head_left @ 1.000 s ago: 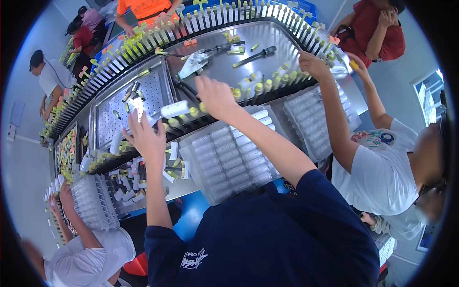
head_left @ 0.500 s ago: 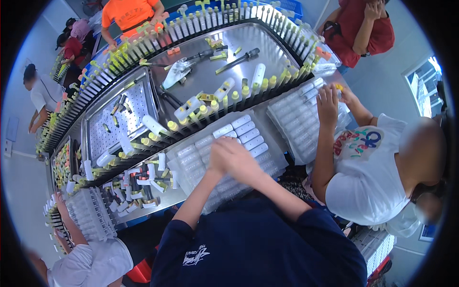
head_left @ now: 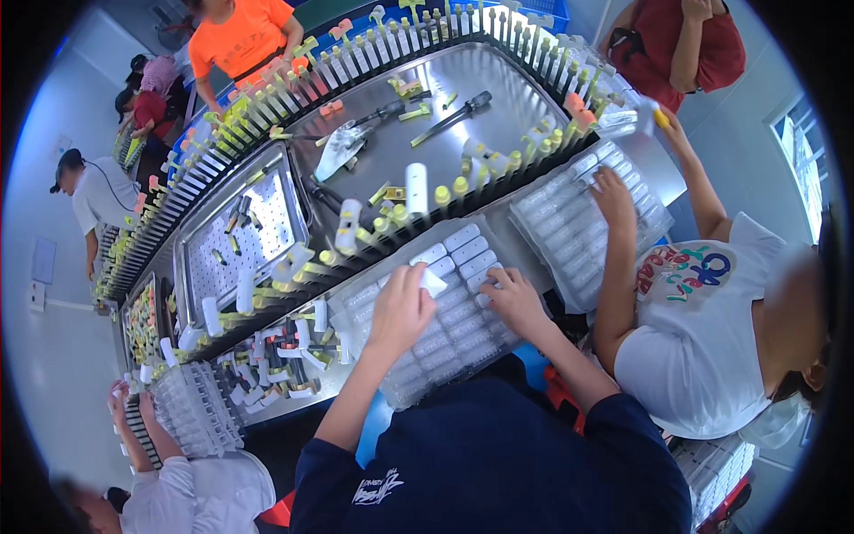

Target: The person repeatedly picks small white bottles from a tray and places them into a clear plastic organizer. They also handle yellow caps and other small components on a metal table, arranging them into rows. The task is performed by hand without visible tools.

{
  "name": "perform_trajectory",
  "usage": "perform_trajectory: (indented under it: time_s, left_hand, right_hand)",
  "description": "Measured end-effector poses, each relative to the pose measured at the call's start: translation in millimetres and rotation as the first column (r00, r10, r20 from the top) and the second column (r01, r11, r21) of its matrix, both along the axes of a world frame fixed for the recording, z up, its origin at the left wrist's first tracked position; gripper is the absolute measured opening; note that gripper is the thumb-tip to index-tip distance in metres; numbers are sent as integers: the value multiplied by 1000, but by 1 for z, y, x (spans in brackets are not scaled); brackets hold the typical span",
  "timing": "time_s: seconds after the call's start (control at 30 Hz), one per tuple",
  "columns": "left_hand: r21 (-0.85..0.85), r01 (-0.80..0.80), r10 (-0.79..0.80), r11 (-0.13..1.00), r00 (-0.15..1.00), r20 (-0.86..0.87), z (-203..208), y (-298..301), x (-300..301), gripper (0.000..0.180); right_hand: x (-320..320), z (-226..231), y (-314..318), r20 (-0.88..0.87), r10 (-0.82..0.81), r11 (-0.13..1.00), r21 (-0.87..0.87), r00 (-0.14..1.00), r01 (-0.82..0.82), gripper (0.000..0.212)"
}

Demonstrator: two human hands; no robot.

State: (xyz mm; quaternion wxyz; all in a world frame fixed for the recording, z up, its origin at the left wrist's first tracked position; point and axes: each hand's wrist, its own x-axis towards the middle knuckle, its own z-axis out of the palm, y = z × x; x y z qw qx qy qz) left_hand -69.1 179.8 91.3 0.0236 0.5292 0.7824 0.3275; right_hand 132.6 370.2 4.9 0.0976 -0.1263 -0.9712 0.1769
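A clear blister tray lies in front of me, with white oblong plastic casings in its far slots. My left hand is closed over the tray's middle, and a white piece sticks out from its fingertips. At the tray's right side my right hand has its fingers bent down on a white casing in a slot; the fingers partly hide it. Just beyond the tray runs a black rack of upright yellow-capped tubes.
A co-worker at my right reaches over another blister tray. Loose white and black parts lie left of my tray. Behind the rack, a steel tray holds dark tools and a white cloth. More people stand around the table.
My hands were together over the tray and have parted. The left now shows a white piece; the right has moved right onto a casing. The co-worker's hands at right have spread apart.
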Motion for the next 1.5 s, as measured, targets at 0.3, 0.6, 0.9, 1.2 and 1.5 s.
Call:
perform_trajectory:
  time_s: [0.3,0.6,0.9,1.2,1.5]
  left_hand:
    - [249,-62,87,966,992,-94,66,37,-31,39]
    - [78,-445,428,892,888,169,69,96,-64,37]
    - [11,-385,337,923,795,-504,29,32,-88,31]
    - [273,-339,429,900,586,-687,-13,-46,-66,42]
    - [168,-182,183,969,983,7,-143,15,-19,40]
  right_hand:
    - [13,50,5,-85,-71,940,-338,994,38,37]
    - [-21,91,-3,-252,-400,768,-617,881,173,37]
    - [-126,148,19,-455,113,992,102,883,-74,43]
    - [-226,113,-25,-338,357,934,159,871,-321,64]
    - [-142,93,-85,-490,260,958,26,832,-284,52]
